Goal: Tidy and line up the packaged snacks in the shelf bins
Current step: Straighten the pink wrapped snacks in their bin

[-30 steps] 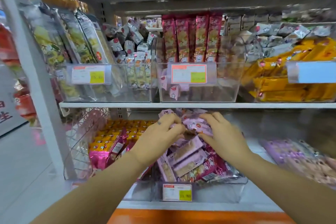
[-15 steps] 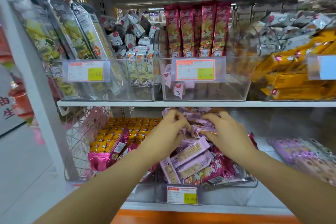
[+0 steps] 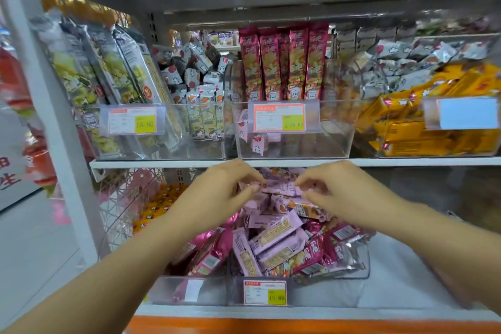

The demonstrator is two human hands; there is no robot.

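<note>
Nearest: an orange strip along the bottom edge, then the white lower shelf. On its front stands a clear bin with a price tag reading 15.80. Inside, a loose heap of pale purple snack packets mixed with dark pink ones, lying at all angles. A second clear bin touches it on the left and holds shiny pink packets.

Both bare forearms reach in over the heap. Left hand and right hand each pinch one end of a single purple packet, held level above the pile, thumbs and forefingers closed on it.

Behind the left arm: yellow packets in a wire-patterned bin.

Upper shelf edge runs just above the hands. On it, three clear bins: tall grey-green packs left, upright dark pink packs centre behind a price tag, yellow bars right with small grey sachets heaped behind.
</note>
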